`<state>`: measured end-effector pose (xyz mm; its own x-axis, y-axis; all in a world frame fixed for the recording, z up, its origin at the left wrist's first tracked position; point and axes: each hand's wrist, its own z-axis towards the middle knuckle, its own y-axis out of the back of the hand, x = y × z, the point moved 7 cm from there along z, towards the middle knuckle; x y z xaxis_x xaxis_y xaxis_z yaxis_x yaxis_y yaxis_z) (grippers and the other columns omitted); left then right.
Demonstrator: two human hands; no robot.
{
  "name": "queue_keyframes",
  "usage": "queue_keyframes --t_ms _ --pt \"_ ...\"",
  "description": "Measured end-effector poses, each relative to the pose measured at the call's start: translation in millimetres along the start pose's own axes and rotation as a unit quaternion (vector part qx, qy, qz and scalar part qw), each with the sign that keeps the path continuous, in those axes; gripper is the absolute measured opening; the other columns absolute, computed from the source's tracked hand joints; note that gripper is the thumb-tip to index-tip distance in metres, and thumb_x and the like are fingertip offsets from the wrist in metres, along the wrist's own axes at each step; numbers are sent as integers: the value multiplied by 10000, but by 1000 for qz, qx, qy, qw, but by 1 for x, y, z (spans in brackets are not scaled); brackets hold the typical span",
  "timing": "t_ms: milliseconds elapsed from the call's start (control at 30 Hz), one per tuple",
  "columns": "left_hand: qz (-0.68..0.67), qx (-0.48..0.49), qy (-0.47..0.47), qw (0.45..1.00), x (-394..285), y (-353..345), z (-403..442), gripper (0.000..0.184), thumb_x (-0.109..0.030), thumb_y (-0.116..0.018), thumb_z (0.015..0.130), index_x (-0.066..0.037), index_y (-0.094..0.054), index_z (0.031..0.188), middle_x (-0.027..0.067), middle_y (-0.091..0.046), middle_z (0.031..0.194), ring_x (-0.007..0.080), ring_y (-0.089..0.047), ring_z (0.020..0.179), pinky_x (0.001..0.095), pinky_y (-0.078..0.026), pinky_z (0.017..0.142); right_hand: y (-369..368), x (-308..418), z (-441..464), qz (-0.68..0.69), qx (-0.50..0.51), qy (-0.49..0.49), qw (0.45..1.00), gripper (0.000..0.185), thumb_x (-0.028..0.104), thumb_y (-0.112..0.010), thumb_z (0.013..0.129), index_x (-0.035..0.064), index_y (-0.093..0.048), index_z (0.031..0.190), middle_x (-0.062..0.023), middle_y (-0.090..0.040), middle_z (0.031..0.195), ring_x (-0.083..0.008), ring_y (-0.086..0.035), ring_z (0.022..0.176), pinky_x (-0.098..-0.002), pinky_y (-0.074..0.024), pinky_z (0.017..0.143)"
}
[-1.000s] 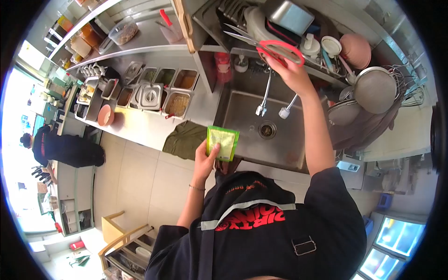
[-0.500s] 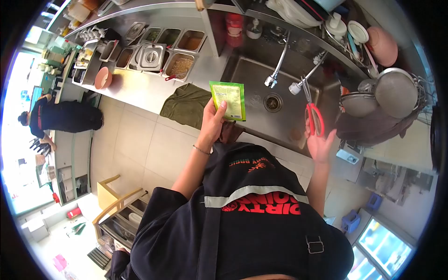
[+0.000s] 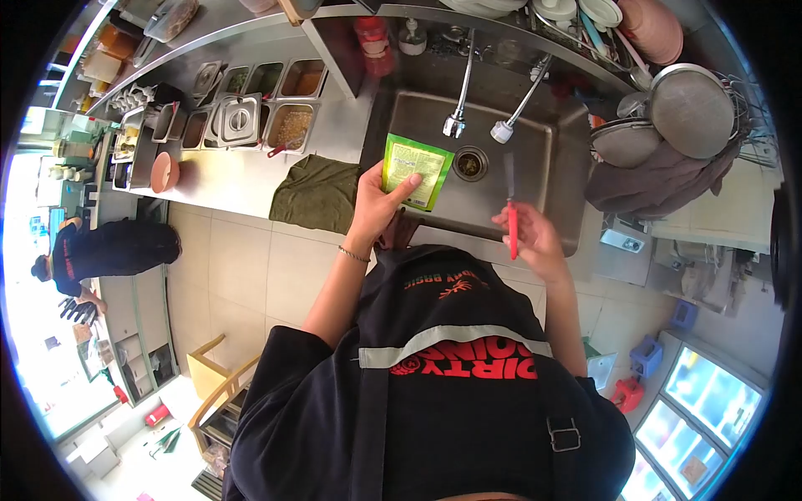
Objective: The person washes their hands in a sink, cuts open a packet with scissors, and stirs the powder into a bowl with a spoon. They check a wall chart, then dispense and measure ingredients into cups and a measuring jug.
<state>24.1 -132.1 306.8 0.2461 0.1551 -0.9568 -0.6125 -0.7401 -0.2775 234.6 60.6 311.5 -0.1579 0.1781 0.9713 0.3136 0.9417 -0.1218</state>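
Observation:
A green and yellow packet [image 3: 407,167] is pinched in my left hand [image 3: 378,200], its printed side facing up and the thumb across it. My right hand [image 3: 536,242] grips a pair of scissors [image 3: 512,227] by the red handles, with the blades pointing away from me over the sink. The blades look closed, though motion blurs them. Packet and scissors are apart, with the drain of the steel sink [image 3: 558,196] showing between and beyond them.
Two faucets [image 3: 454,123] reach over the sink. Left of it, a dark green cloth [image 3: 313,194] lies at the counter edge beside several food pans [image 3: 292,127]. Strainers [image 3: 692,110] hang at right. Another person [image 3: 117,249] stands at the far left counter.
My right hand has moved left, bringing the scissors closer to the packet and turning them edge-on. The packet is tilted a little more. The whole view has shifted slightly.

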Motion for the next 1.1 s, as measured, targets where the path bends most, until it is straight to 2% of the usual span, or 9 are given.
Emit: queue_keyframes --t_ms 67,133,233,533,633,767,833,900,1100 --pt "4 7 5 1000 2 -3 2 277 -121 -736 931 33 -660 1149 71 -730 1067 98 -673 920 280 -553 840 5 8 4 -45 -1 12 999 485 96 -784 820 20 -535 1229 -95 -636 1105 -220 -639 1061 -371 -514 917" --pt "9 15 9 1000 2 -7 2 271 -126 -739 929 33 -668 1136 72 -734 1058 99 -676 911 279 -555 834 3 36 7 -269 0 84 959 611 245 -903 719 3 -567 1168 -119 -661 1061 -220 -647 958 -353 -524 845" --pt "49 36 10 998 -2 -15 4 263 -135 -744 927 34 -678 1118 72 -740 1041 100 -679 905 280 -558 828 -2 72 13 -386 -12 63 920 728 349 -970 605 6 -587 1120 -125 -659 976 -222 -633 861 -350 -521 808" --pt "63 99 40 992 8 -37 2 296 -178 -775 908 40 -686 1087 65 -740 960 92 -667 860 282 -552 788 -5 90 19 -436 4 98 894 601 363 -972 594 26 -621 946 -62 -588 675 -149 -529 594 -317 -440 571" --pt "87 98 60 989 11 -35 3 311 -188 -788 897 42 -686 1080 66 -742 943 95 -667 842 281 -553 772 3 81 19 -428 1 64 902 549 346 -963 616 31 -629 915 -55 -551 615 -140 -508 559 -308 -425 553" --pt "76 123 65 987 9 -39 3 306 -180 -789 894 45 -687 1075 72 -742 945 95 -667 843 278 -550 769 5 80 19 -415 -8 34 909 518 345 -953 635 29 -634 893 -67 -538 596 -154 -506 541 -312 -425 548" --pt "71 132 76 986 9 -43 5 302 -174 -786 895 45 -688 1078 72 -742 947 95 -668 845 279 -550 772 -4 93 18 -441 -13 102 891 492 343 -939 657 24 -637 878 -76 -553 588 -182 -510 513 -321 -425 534" --pt "107 183 76 974 7 -53 3 304 -159 -782 897 46 -689 1100 74 -742 962 97 -672 865 283 -552 787 -4 90 19 -436 -18 96 895 490 346 -935 662 23 -636 878 -84 -562 594 -193 -523 515 -325 -430 538" --pt "79 194 116 971 8 -63 8 309 -148 -788 888 41 -687 1110 54 -737 1005 85 -658 894 281 -547 819 7 73 17 -425 -38 50 903 487 362 -927 678 26 -632 871 -96 -592 612 -224 -561 528 -338 -449 551"
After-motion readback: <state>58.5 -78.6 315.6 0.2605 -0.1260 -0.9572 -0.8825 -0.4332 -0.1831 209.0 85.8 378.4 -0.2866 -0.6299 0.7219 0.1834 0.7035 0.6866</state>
